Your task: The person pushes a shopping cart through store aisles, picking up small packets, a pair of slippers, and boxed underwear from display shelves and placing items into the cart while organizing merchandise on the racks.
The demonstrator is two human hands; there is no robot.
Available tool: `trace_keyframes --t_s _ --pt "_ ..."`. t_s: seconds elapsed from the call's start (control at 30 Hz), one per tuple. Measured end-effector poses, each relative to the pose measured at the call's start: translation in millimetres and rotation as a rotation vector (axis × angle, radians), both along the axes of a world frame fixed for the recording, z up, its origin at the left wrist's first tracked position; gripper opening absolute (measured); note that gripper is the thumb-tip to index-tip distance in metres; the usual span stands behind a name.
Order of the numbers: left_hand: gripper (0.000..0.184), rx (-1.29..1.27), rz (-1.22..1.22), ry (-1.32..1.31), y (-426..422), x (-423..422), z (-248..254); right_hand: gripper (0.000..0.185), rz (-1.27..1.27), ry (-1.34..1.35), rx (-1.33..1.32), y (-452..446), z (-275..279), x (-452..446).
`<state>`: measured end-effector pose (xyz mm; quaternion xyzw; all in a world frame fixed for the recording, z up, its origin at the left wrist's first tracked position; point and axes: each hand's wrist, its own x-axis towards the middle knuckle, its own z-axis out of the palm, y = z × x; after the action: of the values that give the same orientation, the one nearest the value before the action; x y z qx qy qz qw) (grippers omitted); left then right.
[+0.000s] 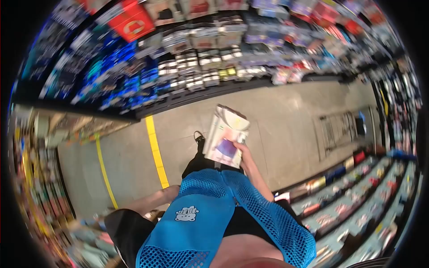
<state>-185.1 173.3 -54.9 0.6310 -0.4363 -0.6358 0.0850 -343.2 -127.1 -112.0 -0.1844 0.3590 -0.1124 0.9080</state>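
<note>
A few flat packages (225,138), whitish with a purple picture on the front one, are held in front of my waist. My right hand (241,151) grips them at their right edge, the thumb lying over the front. My left hand (172,193) is down at my left side beside the blue mesh vest (192,214); its fingers are hidden behind the vest, so whether it holds anything does not show.
Shelves of packaged goods (196,58) run across the top. More shelving (348,201) stands at the lower right, and racks (40,178) at the left. A metal cart (340,130) is on the right floor. Yellow lines (155,149) cross the floor.
</note>
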Motion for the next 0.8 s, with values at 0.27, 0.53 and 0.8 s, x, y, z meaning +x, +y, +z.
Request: trace_keyframes --t_s 0.27,0.53,0.8 --pt "0.029 0.056 0.231 -0.119 85 -55 35 0.035 -0.312 0.005 0.188 -40 -9 -87" --pt "0.029 -0.203 0.327 -0.010 118 -20 22 0.036 -0.590 -0.050 -0.068 -75 9 -74" --pt "0.029 -0.316 0.114 -0.020 142 54 10 0.033 -0.583 -0.041 -0.319 -17 93 -21"
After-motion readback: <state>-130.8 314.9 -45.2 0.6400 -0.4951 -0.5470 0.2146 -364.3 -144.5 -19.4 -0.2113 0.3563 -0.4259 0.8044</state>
